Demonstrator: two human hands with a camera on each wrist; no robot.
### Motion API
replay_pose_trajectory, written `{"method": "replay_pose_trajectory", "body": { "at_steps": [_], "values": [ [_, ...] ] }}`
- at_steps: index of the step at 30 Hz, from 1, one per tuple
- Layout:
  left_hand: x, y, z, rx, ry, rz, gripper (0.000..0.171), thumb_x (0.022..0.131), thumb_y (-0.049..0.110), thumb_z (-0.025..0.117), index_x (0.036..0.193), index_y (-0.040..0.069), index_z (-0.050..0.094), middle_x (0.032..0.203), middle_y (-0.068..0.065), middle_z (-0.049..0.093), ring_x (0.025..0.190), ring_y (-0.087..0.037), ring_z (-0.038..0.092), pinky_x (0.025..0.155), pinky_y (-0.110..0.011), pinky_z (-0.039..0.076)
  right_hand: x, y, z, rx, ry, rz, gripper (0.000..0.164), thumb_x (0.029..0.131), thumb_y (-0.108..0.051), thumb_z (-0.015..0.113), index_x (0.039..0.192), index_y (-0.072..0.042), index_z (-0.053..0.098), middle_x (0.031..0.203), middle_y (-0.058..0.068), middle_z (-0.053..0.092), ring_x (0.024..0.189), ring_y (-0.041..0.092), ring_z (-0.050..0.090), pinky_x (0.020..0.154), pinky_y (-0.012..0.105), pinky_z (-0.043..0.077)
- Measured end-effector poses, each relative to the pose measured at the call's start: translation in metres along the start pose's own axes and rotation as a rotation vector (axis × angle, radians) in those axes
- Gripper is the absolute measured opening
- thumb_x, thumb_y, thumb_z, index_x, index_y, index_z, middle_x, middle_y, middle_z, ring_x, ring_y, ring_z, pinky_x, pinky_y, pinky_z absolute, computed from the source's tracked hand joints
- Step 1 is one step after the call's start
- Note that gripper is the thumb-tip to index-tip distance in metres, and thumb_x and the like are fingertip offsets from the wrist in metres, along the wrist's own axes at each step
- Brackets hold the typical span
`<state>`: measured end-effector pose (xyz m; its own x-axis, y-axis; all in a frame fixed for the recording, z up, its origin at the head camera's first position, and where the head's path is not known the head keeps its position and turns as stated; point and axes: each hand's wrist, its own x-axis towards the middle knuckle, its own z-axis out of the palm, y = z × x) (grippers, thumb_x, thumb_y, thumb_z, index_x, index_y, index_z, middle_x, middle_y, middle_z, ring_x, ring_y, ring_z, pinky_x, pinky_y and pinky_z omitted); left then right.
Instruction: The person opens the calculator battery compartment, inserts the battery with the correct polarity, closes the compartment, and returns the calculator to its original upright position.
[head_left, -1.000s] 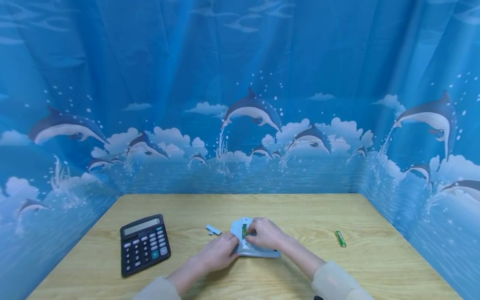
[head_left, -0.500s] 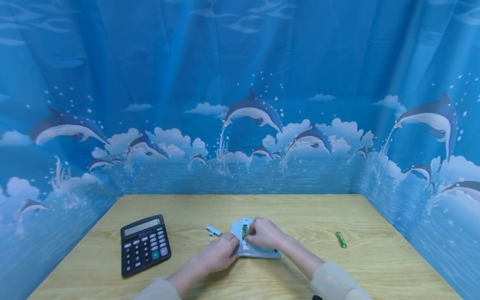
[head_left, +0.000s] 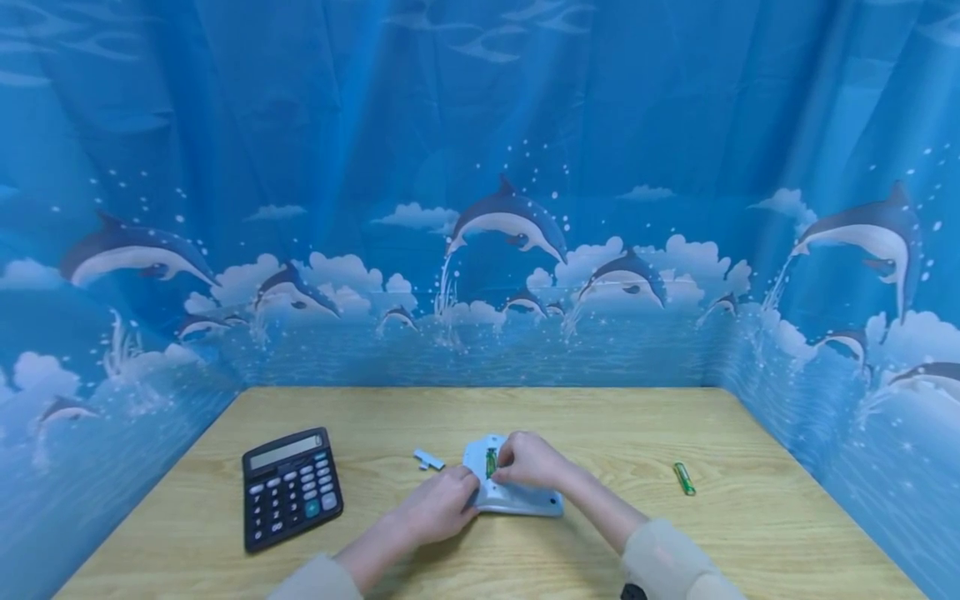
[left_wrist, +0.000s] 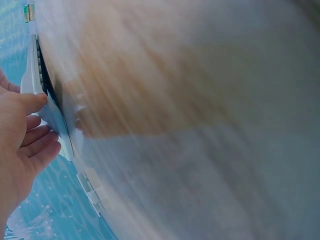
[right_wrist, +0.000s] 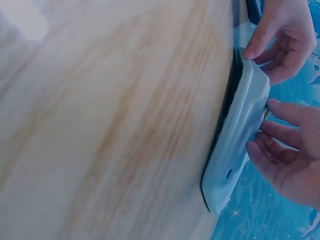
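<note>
On the left of the pale wood-grain tabletop [head_left: 600, 421], a black plastic desk calculator with a grey display [head_left: 292, 489] lies face up, untouched. Next rightward: a small pale-blue plastic cover piece with tabs [head_left: 429, 460], flat, near the hands but apart from them.

Centre: left hand [head_left: 444, 502] grips the left end of a pale-blue, wedge-shaped plastic device [head_left: 525, 502], thumb against its edge. Key-like bumps show along its underside in the left wrist view; judged face down. A green cylindrical battery [head_left: 491, 463] sits in the opening in its back. Right hand [head_left: 529, 461], fingers bent, pinches at this battery; a sliver shows between the fingertips in the right wrist view. Its seating and polarity cannot be read.

Right: a second green battery with a metallic end [head_left: 684, 478] lies loose, well apart from both hands.

Risks (judged): off-centre finger pressure could pop the battery out; a weak left grip could let the device rock or skid; a knock to the table could set the loose battery rolling.

Surface: smooth, light yellowish grain, some glare in the right wrist view. Room: a blue curtain printed with leaping dolphins, clouds and waves [head_left: 480, 100] encloses the table's back and sides.
</note>
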<state>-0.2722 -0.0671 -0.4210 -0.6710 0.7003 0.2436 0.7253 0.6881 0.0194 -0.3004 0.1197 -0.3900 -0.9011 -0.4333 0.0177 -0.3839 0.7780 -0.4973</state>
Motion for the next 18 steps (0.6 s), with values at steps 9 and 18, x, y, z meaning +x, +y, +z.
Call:
{"method": "replay_pose_trajectory", "body": {
  "at_steps": [9,18],
  "values": [
    [0.0015,0.0009,-0.0002,0.015,-0.02,-0.007,0.024,0.082,0.023,0.07,0.098,0.007,0.063,0.093,-0.004,0.06,0.086,-0.013,0.058,0.075,-0.024,0.049,0.0,0.0002,-0.0024,-0.093,0.021,-0.148,0.016,0.079,-0.015,0.072,0.093,-0.008,0.069,0.077,-0.007,0.06,0.07,0.005,0.053,0.062,0.022,0.046],
    [0.0011,0.0011,0.0003,-0.004,-0.037,-0.013,0.024,0.082,0.022,0.069,0.099,0.006,0.062,0.094,-0.004,0.06,0.086,-0.012,0.058,0.075,-0.023,0.049,0.0018,0.0018,-0.003,-0.173,-0.007,-0.216,0.017,0.082,-0.017,0.07,0.099,-0.011,0.069,0.081,-0.01,0.061,0.073,0.001,0.053,0.063,0.019,0.046]
  ]
}}
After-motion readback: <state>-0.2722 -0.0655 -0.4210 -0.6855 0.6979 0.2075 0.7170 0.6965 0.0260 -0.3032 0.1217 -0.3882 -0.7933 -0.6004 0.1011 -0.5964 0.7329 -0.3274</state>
